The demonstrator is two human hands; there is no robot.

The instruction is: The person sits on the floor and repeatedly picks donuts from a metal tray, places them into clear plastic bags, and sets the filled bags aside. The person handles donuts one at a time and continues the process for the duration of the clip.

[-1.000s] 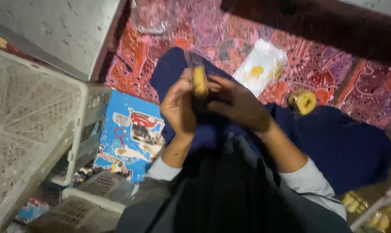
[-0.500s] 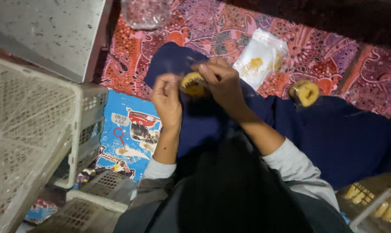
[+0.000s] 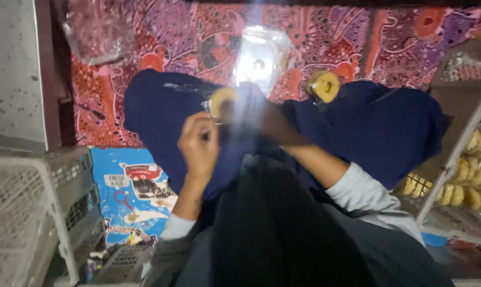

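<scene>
Right hand (its grip too) blurs into glare.

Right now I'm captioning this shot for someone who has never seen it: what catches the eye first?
Both hands meet at centre over a dark blue cloth: the left hand and the blurred right hand hold a yellow ring-shaped piece. Behind lies a red patterned mat; another yellow ring sits on the cloth's edge.

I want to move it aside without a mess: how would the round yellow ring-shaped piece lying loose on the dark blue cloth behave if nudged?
The yellow ring looks round, so it would probably roll or skid. It lies on the soft dark blue cloth, whose folds may stop it. It looks small and likely light; how fragile it is cannot be told.
</scene>
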